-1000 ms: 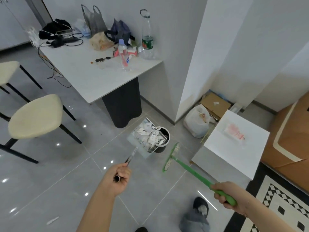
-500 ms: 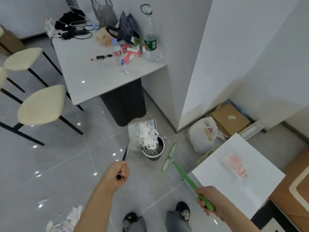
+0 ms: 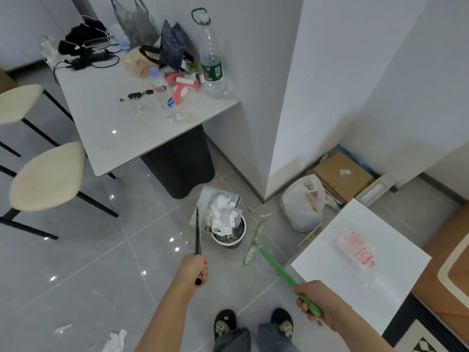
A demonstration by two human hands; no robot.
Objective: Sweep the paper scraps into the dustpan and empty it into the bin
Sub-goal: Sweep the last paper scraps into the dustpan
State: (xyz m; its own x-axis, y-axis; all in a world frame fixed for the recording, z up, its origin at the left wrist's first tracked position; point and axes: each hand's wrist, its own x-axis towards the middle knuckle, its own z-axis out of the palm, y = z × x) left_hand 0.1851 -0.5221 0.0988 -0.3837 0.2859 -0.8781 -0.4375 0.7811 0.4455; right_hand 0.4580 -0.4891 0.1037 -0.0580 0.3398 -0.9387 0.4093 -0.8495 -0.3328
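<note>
My left hand point(image 3: 194, 270) grips the black handle of the dustpan point(image 3: 218, 203), which is tilted steeply over the small bin point(image 3: 229, 237); the paper scraps point(image 3: 223, 214) slide toward it. My right hand point(image 3: 316, 304) holds the green broom point(image 3: 269, 260), its head on the floor just beside the bin. More scraps point(image 3: 115, 341) lie near my feet.

Both forearms bare, reaching forward from bottom of view. Left hand point(image 3: 194, 269) out ahead near centre, fist curled tight round dark handle point(image 3: 197, 235), knuckles up, wrist straight, forearm angling up from lower left. Right hand point(image 3: 316, 302) lower and further right, fingers wrapped round green handle point(image 3: 284, 273), thumb side toward floor, forearm running off lower right corner. Hands well apart. Slippered feet point(image 3: 253, 323) side by side between arms.
</note>
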